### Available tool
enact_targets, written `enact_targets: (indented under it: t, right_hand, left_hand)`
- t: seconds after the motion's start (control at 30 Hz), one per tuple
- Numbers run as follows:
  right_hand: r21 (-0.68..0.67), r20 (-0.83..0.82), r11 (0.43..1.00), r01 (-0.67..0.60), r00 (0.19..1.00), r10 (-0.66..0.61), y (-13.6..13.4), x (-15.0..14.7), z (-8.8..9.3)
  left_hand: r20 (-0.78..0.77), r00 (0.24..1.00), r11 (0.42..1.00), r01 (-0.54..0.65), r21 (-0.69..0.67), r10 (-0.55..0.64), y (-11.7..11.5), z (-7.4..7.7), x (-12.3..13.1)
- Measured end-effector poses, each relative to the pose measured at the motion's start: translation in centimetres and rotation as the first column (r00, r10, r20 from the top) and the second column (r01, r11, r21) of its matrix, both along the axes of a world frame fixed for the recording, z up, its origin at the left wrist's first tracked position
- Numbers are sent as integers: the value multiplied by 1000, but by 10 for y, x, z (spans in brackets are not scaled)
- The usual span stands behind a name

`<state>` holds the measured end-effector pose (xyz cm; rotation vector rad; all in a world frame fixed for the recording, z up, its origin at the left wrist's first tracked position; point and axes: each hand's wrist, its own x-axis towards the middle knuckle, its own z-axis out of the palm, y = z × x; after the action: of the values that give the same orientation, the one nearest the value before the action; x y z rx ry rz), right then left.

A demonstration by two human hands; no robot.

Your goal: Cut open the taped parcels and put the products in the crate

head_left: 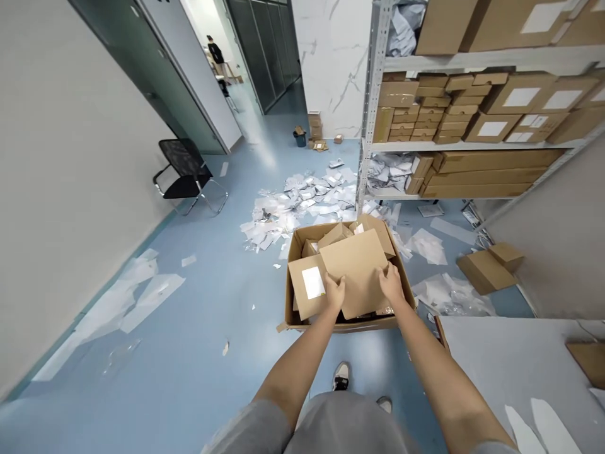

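A plain brown cardboard box (357,268) is gripped at its two sides, tilted over a large open carton (366,326) on the floor. My left hand (334,293) holds its left edge, thumb on the top face. On the opposite edge, my right hand (390,284) has its thumb on top too; the other fingers of both hands are mostly hidden. Beside my left hand lies a smaller box with a white label (305,296). Further cardboard boxes (334,234) fill the carton behind the held one.
Crumpled paper (293,205) is strewn beyond the carton. Metal shelving (366,126) with stacked boxes stands at right, and a grey-white table (510,359) is near my right arm. A black chair (182,173) stands at left. Another person (216,53) is far off through the doorway.
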<state>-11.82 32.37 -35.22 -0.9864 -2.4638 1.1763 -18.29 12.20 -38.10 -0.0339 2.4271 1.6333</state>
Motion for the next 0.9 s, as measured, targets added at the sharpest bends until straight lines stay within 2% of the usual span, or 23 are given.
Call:
enact_targets:
  t: [0.07, 0.13, 0.2, 0.3, 0.4, 0.5, 0.6, 0.67, 0.8, 0.9]
  right_hand:
    - [-22, -19, 999, 41, 999, -41, 1, 11, 4]
    - [-52, -67, 992, 114, 991, -117, 2, 30, 13]
    - [-104, -132, 978, 179, 973, -192, 5, 58, 24]
    - [-251, -232, 928, 276, 913, -335, 13, 115, 44]
    - [-419, -282, 825, 380, 809, -516, 25, 181, 59]
    - [-447, -293, 719, 533, 672, -680, 42, 251, 71]
    - [-312, -291, 629, 712, 559, -777, 61, 325, 87]
    - [-220, -230, 585, 781, 541, -809, 73, 374, 99]
    - [-174, -130, 514, 840, 498, -858, 93, 463, 117]
    - [-163, -132, 443, 882, 426, -895, 105, 519, 118]
  left_hand:
    - [8, 1000, 1000, -12, -22, 12, 3, 6, 8]
    - [-68, 997, 998, 39, -43, -42, 5, 20, 19]
    - [-222, 966, 991, 126, -40, -132, 7, 43, 31]
    - [-438, 842, 946, 314, -76, -314, 19, 87, 49]
    - [-503, 699, 845, 517, -136, -508, 52, 127, 67]
    - [-472, 521, 658, 731, -184, -711, 102, 147, 93]
    - [-464, 291, 418, 887, -195, -836, 159, 147, 130]
    - [-476, 169, 297, 933, -206, -863, 194, 140, 162]
    - [-486, 31, 154, 964, -216, -874, 247, 120, 234]
    - [-492, -11, 86, 981, -174, -870, 272, 102, 290]
